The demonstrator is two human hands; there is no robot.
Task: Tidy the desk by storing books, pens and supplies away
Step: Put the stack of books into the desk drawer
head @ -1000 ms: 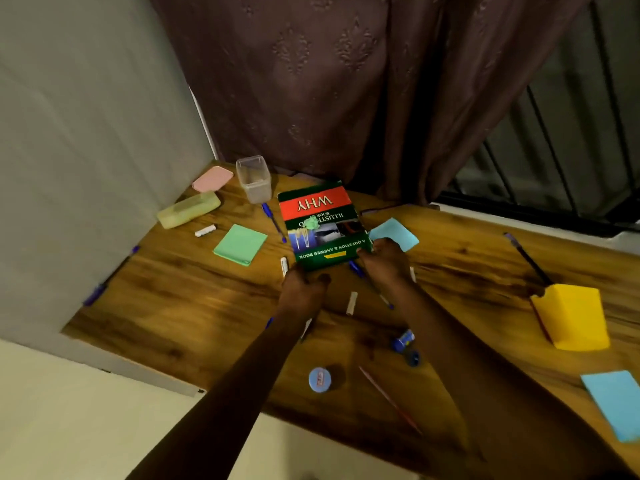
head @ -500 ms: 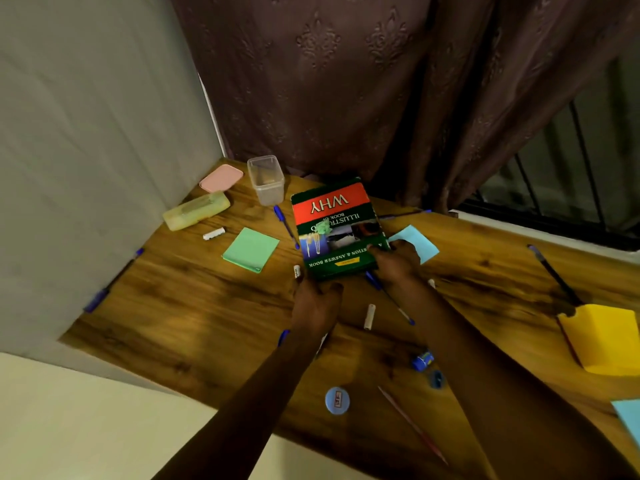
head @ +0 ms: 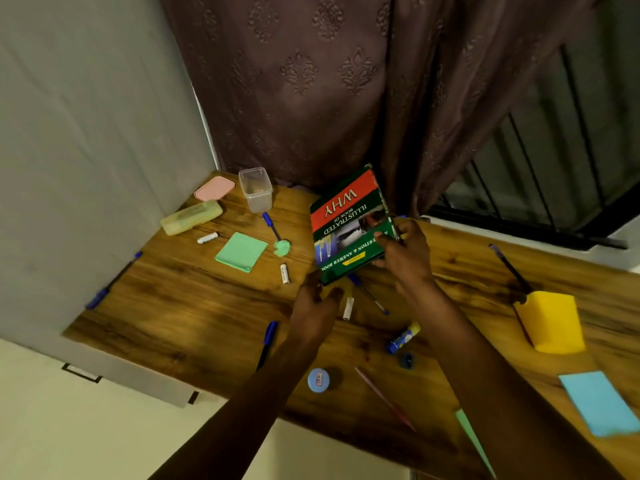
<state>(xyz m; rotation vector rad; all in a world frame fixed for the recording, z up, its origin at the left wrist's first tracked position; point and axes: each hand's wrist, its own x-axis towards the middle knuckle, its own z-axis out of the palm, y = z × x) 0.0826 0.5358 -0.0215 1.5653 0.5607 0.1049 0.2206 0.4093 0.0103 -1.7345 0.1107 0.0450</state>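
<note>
The green and red "WHY" book (head: 349, 226) is lifted off the wooden desk (head: 180, 317) and tilted, its top towards the curtain. My right hand (head: 405, 258) grips its right edge. My left hand (head: 315, 306) pinches its near left corner. Under the book lies a blue pen (head: 369, 294). More blue pens lie by the clear tub (head: 271, 226) and beside my left wrist (head: 268, 337). A yellow pen holder (head: 550, 322) stands at the right with a black pen (head: 507, 268) in it.
At the back left are a clear tub (head: 256, 188), a pink lid (head: 214, 188) and a yellow-green case (head: 191, 218). A green note pad (head: 240, 251), a green crumpled scrap (head: 282, 247), a glue stick (head: 403, 338), a red pencil (head: 384, 398) and a blue note pad (head: 599, 403) lie around.
The book has risen and swung right, tilting up. The green scrap that sat on its cover now lies on the desk by the pen.
</note>
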